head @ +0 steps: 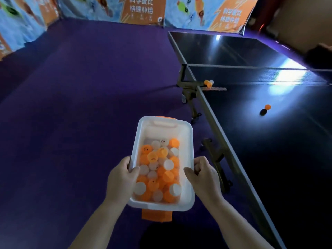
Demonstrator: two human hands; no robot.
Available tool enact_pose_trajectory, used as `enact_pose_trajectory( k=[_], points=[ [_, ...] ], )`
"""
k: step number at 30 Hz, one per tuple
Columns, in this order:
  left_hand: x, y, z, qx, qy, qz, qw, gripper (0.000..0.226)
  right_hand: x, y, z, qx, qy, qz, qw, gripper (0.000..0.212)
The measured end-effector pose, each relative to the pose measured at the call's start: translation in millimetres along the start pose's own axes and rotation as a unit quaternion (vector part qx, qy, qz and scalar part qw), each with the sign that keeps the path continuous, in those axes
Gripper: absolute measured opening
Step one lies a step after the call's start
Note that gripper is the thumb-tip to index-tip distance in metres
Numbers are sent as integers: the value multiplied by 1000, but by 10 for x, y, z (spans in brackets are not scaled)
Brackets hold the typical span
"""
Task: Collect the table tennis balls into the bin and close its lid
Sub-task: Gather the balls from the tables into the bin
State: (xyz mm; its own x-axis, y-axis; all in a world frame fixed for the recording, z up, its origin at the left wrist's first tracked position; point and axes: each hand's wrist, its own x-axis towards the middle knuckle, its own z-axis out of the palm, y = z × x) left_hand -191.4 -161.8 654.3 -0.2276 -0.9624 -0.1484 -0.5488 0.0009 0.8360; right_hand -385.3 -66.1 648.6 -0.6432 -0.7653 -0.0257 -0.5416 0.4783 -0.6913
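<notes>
I hold a white plastic bin (186, 137) with orange latches in front of me, above the purple floor. My left hand (122, 178) grips its left rim, thumb inside. On the opposite rim my right hand (203, 173) grips the same way. The bin is uncovered and holds several orange and white table tennis balls (159, 171). On the dark table, an orange ball (267, 106) lies alone, and three balls (208, 83) sit together by the net post. No lid is visible.
The table tennis table (269, 141) stretches along my right, its net (251, 72) crossing it and its folding legs (215, 159) close to the bin. Purple floor (80, 96) lies to the left. Printed barrier boards (140, 9) fence the far side.
</notes>
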Motion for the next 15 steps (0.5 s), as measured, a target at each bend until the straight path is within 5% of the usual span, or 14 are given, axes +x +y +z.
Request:
enact_pose_trajectory(
  k=[15],
  points=[
    [1954, 1308, 1226, 10, -73, 32, 997, 11, 2270, 480, -489, 31, 58, 47, 997, 20]
  ],
)
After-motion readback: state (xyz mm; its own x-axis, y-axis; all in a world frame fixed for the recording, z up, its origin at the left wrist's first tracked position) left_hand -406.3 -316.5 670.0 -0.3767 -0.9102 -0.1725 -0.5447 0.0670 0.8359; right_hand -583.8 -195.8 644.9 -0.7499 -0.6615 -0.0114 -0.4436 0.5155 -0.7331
